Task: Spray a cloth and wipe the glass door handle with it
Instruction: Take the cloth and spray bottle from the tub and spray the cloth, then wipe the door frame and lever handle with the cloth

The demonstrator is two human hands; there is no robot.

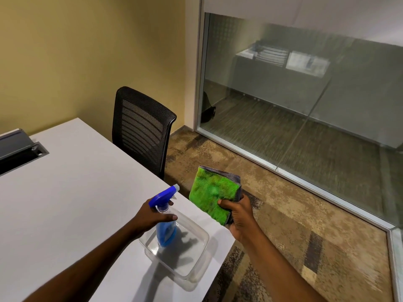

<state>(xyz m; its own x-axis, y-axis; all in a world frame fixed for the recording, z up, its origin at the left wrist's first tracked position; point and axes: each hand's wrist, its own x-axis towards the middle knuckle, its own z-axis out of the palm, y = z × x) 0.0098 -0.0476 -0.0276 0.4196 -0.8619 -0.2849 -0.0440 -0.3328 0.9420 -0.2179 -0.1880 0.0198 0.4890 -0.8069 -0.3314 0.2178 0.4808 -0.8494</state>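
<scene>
My left hand (pixel 152 214) grips the neck of a blue spray bottle (pixel 165 227), whose nozzle points right toward the cloth. The bottle hangs above a clear plastic container (pixel 196 258) near the table's corner. My right hand (pixel 237 214) holds a folded green cloth with grey edging (pixel 211 192) upright, just past the table edge and a short gap from the nozzle. No door handle is in view; a glass wall (pixel 305 94) fills the right side.
The white table (pixel 76 203) spans the lower left, with a cable tray opening (pixel 21 153) at its far left. A black mesh chair (pixel 141 127) stands behind the table by the yellow wall. Patterned carpet (pixel 283 225) runs to the glass wall's metal frame (pixel 327 192).
</scene>
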